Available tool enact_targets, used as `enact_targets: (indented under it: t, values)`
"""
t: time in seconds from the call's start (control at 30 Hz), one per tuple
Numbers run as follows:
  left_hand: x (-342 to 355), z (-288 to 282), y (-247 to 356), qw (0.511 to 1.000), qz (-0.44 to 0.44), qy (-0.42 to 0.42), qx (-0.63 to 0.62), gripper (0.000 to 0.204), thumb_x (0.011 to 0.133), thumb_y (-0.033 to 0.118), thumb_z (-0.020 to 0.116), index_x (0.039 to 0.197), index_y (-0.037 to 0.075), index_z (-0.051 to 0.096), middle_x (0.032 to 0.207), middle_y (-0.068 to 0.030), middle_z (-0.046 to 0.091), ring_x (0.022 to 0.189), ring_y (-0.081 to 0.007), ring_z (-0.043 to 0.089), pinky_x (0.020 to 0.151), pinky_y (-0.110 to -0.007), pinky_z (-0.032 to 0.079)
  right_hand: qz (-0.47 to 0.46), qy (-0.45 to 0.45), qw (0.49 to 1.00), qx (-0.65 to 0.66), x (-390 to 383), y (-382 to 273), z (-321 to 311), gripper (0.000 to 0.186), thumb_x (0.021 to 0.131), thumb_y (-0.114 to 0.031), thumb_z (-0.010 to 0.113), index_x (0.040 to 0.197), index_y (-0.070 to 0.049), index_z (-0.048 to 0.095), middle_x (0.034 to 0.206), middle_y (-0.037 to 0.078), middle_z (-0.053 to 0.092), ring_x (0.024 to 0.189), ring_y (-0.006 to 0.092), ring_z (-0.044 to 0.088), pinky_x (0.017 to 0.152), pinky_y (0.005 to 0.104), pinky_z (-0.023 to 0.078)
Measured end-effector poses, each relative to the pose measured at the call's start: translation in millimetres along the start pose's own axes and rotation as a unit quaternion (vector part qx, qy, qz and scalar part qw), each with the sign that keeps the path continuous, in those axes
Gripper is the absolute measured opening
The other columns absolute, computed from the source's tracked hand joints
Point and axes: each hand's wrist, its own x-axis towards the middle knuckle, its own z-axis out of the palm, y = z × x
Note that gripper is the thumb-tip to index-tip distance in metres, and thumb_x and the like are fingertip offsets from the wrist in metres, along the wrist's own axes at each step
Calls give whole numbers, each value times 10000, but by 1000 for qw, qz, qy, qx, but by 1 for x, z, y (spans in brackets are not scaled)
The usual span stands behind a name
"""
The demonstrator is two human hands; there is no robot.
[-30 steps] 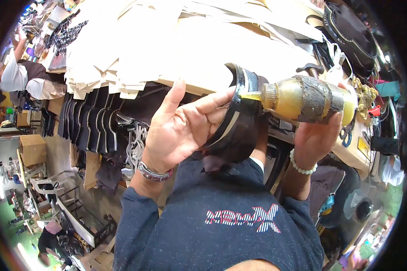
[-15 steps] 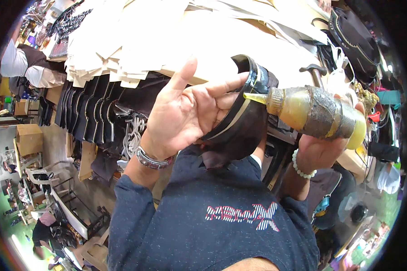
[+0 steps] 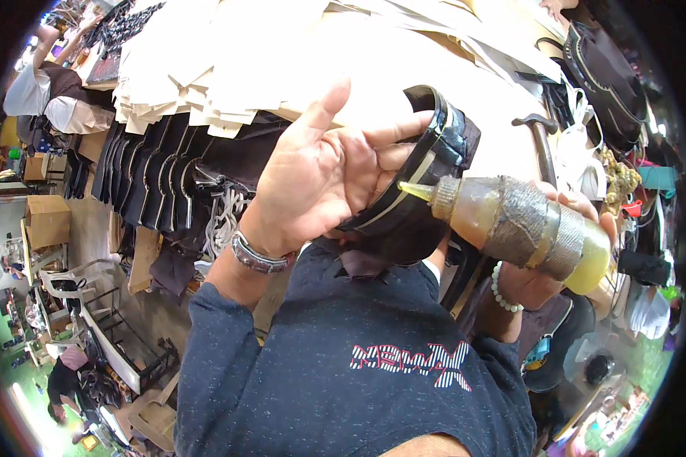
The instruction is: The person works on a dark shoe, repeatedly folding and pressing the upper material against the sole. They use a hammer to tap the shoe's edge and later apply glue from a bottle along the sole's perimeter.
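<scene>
My left hand [image 3: 309, 171] is palm up with the thumb stretched out. Its other fingers reach behind and inside a curved black leather-like piece [image 3: 408, 232], supporting it. A pale strip [image 3: 391, 202] runs along that piece's edge, and a glossy dark band shows near its top. Wrapped around a squeeze bottle [image 3: 472, 213] is my right hand [image 3: 537, 283], mostly hidden behind it. The bottle holds yellowish liquid, looks like a glue bottle and has rough grey tape around its body. Its narrow yellow nozzle [image 3: 418, 190] points left, with the tip at the pale strip.
Pale sheets [image 3: 282, 61] are piled on the table ahead. Several black pieces with pale edging [image 3: 149, 175] hang at its left edge. A hammer [image 3: 541, 141] lies to the right, near a black bag [image 3: 602, 87]. Another person [image 3: 65, 99] is at far left.
The nozzle tip has moved down along the pale strip, and the bottle has tilted and lowered slightly. My left hand and the black piece have shifted a little up and right.
</scene>
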Motion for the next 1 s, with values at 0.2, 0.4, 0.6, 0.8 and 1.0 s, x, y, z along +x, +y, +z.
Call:
enact_targets:
  t: [0.2,0.4,0.6,0.8,1.0]
  values:
    - [3,-1,0,1000,4,3,14,776,936,553,242,1330,-112,321,1265,-287,472,1175,-298,500,1051,-345,329,26,-89,996,16,-12,3,-8,757,775,-311,705,1354,-115,259,1138,190,480,1027,322,530,842,502,494]
    - [22,-5,1,999,2,29,32,822,906,610,209,1340,-75,343,1298,-253,452,1186,-315,459,1041,-432,315,299,52,929,211,-4,14,-6,636,905,-343,490,1394,-17,249,1362,213,384,1230,302,428,1020,467,355]
    - [32,8,-3,995,36,56,72,802,930,589,177,1298,-90,392,1149,-188,534,1011,-213,518,867,-255,485,314,26,811,493,4,27,8,438,942,-257,448,1296,1,419,1283,150,504,1171,273,499,1024,447,370]
    - [-9,-15,-27,968,16,36,247,948,874,687,90,1332,-103,343,1296,-181,484,1200,-226,456,1055,-339,273,359,157,788,474,13,37,9,354,944,-229,463,1215,-3,501,1185,121,586,1068,234,582,904,357,492]
    - [-27,1,-19,992,48,-68,98,934,881,680,134,1347,-112,300,1311,-187,466,1200,-235,460,1047,-318,291,372,170,824,393,27,34,9,393,938,-297,465,1231,-36,487,1199,116,575,1109,253,555,944,417,453]
